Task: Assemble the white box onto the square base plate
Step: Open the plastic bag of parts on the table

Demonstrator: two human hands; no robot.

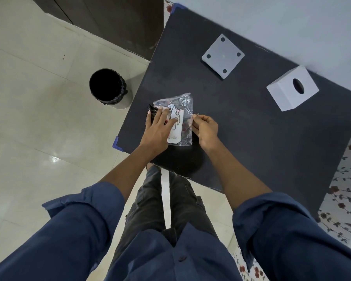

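A white box (292,91) with an oval hole in its top sits at the far right of the dark table (251,138). Left of it, apart from it, lies the white square base plate (223,55) with a dark hole near each corner. Near the table's front left corner a clear plastic tissue packet (180,110) with a white label lies flat. My left hand (158,126) presses on the packet's left side, fingers spread over it. My right hand (206,127) pinches the packet's right edge between thumb and fingers.
A bin lined with a black bag (107,88) stands on the tiled floor left of the table. A flowered cloth (344,189) shows along the table's right edge. A pale wall borders the table's far side. Dark cabinets stand at the top left.
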